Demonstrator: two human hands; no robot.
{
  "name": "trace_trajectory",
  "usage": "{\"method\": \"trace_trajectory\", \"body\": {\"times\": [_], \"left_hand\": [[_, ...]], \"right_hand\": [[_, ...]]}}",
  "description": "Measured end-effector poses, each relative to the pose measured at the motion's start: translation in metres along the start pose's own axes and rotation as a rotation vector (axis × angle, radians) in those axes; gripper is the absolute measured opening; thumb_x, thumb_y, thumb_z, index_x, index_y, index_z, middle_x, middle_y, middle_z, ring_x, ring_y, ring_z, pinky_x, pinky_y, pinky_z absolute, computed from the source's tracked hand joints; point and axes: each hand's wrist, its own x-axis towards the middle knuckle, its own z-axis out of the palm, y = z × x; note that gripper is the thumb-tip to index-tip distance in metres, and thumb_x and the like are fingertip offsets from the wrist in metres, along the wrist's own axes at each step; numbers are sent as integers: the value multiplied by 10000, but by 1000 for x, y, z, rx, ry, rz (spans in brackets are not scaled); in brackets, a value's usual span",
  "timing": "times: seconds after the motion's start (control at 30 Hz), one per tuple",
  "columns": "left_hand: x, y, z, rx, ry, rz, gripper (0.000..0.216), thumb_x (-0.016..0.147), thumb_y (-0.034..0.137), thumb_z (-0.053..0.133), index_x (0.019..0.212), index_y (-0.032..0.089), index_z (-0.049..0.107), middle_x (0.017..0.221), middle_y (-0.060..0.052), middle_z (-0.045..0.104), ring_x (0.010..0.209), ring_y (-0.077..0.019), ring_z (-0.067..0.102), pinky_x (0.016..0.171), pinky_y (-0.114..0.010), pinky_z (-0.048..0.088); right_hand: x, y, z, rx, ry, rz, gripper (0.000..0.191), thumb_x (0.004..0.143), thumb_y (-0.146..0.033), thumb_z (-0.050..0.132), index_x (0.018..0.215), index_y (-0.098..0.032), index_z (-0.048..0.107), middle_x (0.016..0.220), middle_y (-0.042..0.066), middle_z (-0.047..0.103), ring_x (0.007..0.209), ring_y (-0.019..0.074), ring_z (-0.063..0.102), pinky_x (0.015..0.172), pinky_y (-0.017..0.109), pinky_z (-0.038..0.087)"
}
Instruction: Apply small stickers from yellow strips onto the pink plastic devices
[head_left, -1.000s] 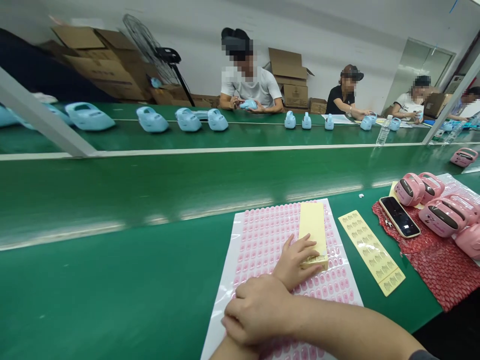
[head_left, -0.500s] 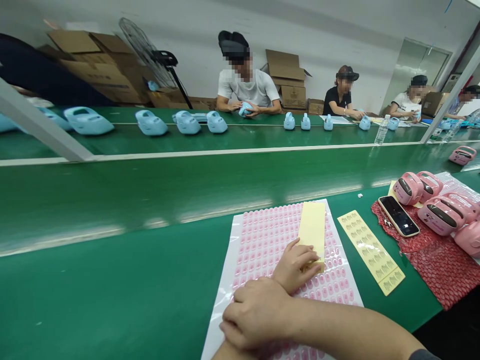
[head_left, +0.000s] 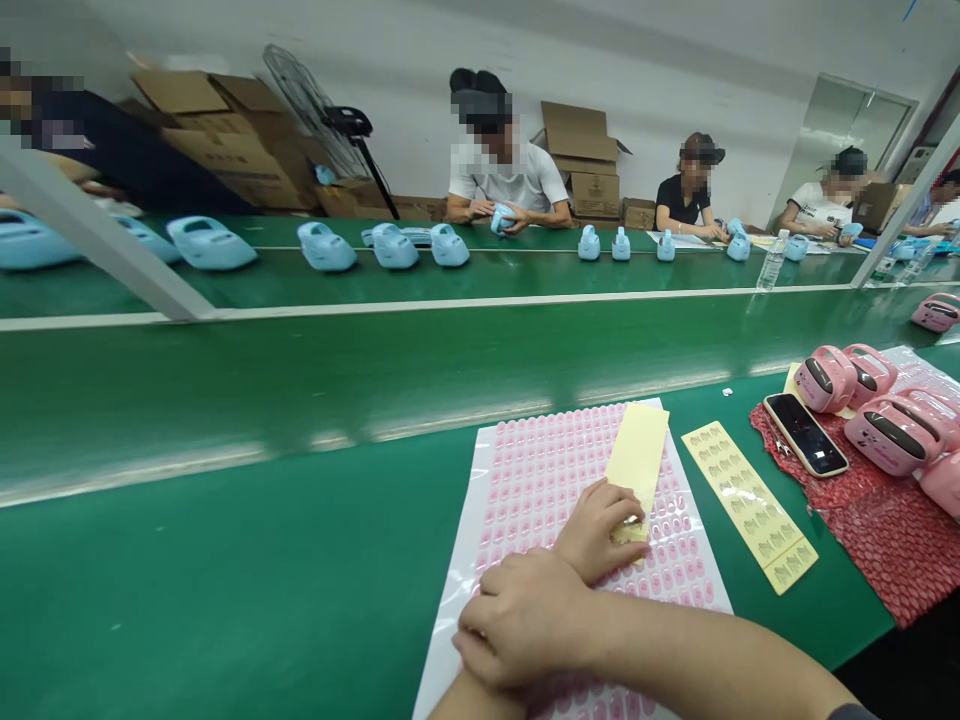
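My left hand (head_left: pixel 602 532) is closed at the lower end of a yellow sticker strip (head_left: pixel 639 450), its fingers curled over the strip and the thumb on the right side. Between the fingertips the exact grip is partly hidden. Beneath lies a large white sheet (head_left: pixel 459 540) covered with rows of small pink oval stickers (head_left: pixel 551 470). My right hand (head_left: pixel 525 615) is wrapped around my left wrist, above the sheet's lower part. A second yellow sticker strip (head_left: pixel 750 505) with printed marks rests just right of the sheet.
At right, a phone (head_left: pixel 806 435) and several pink handled devices (head_left: pixel 896 430) lie on red bubble wrap (head_left: pixel 870 540). Beyond a white rail (head_left: pixel 450 303) stand blue devices (head_left: pixel 394 247) and a bottle (head_left: pixel 772 262). Several people sit opposite; one (head_left: pixel 510 180) handles a blue device.
The yellow strip in my left hand has turned, its top leaning right. My left fingers are more curled. My right hand stays around the wrist; the whole view has shifted slightly.
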Motion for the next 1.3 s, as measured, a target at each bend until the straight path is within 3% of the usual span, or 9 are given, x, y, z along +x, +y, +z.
{"method": "trace_trajectory", "body": {"times": [0.53, 0.7, 0.83, 1.03, 1.17, 1.3], "left_hand": [[-1, -5, 4, -20, 14, 34, 90, 680, 298, 683, 740, 239, 652, 885, -39, 660, 867, -215, 594, 879, -427, 413], [-1, -7, 6, -31, 28, 59, 77, 740, 259, 615, 674, 236, 647, 860, -34, 673, 890, -212, 602, 893, -426, 409], [-2, -4, 3, -41, 0, 43, 59, 699, 274, 662, 673, 226, 639, 891, -43, 667, 940, -232, 588, 907, -435, 404], [-3, -1, -2, -73, -73, -66, 544, 577, 392, 749, 1059, 226, 559, 1210, -114, 543, 1158, -303, 448, 931, -461, 392], [-3, -6, 2, -66, -85, -23, 350, 655, 349, 705, 969, 237, 599, 1119, -81, 612, 1118, -281, 494, 935, -453, 381], [-3, -8, 3, 67, 68, 46, 177, 723, 359, 640, 853, 238, 646, 969, -66, 652, 1025, -268, 544, 892, -443, 395]], "right_hand": [[0, 1, 2, 0, 63, -12, 259, 771, -378, 468, 685, -194, 628, 598, 22, 601, 569, 180, 574, 464, 274, 415], [-1, -1, -3, 8, 35, -6, 246, 775, -363, 478, 704, -190, 637, 619, 28, 611, 591, 182, 575, 488, 280, 423], [-1, -1, -6, 7, -4, 0, 252, 782, -374, 479, 729, -190, 642, 653, 35, 630, 605, 187, 576, 504, 292, 434], [-1, 0, -3, 35, 16, -4, 263, 793, -371, 460, 750, -184, 640, 662, 30, 633, 602, 184, 570, 513, 302, 442], [-1, -1, -3, 31, 27, 6, 251, 788, -368, 472, 741, -185, 637, 650, 29, 628, 602, 179, 573, 509, 295, 448], [-1, -1, -1, 12, 43, -23, 252, 781, -370, 477, 725, -184, 638, 628, 33, 620, 595, 182, 577, 500, 290, 449]]}}
